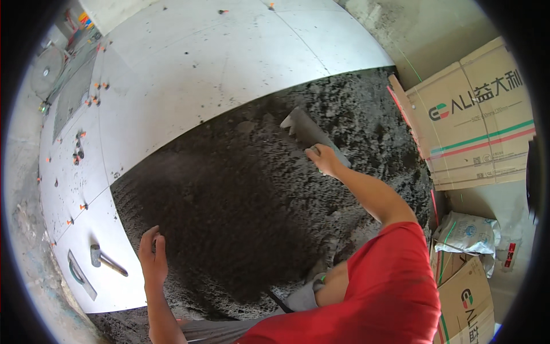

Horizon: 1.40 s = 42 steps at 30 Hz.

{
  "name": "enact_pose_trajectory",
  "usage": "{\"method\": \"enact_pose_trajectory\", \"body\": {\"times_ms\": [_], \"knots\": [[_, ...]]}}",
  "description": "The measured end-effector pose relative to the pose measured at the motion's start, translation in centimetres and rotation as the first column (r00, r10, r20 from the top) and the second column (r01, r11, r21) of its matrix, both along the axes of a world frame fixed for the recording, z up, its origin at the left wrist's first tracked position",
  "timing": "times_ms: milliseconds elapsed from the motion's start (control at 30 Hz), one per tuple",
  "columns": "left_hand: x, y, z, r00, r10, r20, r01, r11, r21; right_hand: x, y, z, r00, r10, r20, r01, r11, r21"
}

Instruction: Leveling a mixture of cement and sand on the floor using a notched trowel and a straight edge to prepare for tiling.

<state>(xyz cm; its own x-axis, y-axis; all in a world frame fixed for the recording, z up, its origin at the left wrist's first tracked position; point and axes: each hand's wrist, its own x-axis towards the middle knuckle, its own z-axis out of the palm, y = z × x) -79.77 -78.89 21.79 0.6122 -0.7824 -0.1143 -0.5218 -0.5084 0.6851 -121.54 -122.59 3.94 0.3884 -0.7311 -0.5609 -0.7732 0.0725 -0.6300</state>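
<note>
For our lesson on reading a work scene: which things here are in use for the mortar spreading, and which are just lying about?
In use: notched trowel in the right hand; mortar bed; left hand at its edge; laid tiles.

Lying about: rubber mallet, float, cardboard boxes, sack.

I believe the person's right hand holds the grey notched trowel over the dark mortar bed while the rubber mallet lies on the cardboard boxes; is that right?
Not quite: in the head view the rubber mallet lies on the pale laid floor tiles, not the boxes. The right hand does hold the grey notched trowel over the dark mortar bed.
</note>
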Motion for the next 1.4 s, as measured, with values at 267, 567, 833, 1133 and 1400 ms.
{"method": "enact_pose_trajectory", "body": {"times_ms": [267,567,833,1133,1400], "knots": [[-10.2,-6.0,-2.9,0.977,0.124,-0.174,-0.121,0.992,0.024,-9.3,3.7,6.7,0.697,-0.53,0.483,0.369,0.842,0.392],[-8.4,-9.5,-4.7,0.996,-0.073,-0.05,0.084,0.965,0.248,-24.2,2.4,-4.1,-0.007,-0.98,0.199,0.839,0.103,0.534],[-3.9,-6.7,-3.1,0.997,-0.052,0.051,0.029,0.929,0.369,-38.1,12.1,-3.1,0.077,-0.993,0.091,0.915,0.107,0.389],[-3.4,8.4,-4.0,0.989,0.101,0.109,-0.144,0.834,0.532,-43.3,14.6,-2.3,-0.237,-0.959,0.154,0.968,-0.22,0.119],[-5.7,14.5,-5.3,0.846,0.525,-0.092,-0.412,0.754,0.512,-31.2,8.3,-7.1,-0.23,-0.962,0.148,0.875,-0.138,0.464]]}}
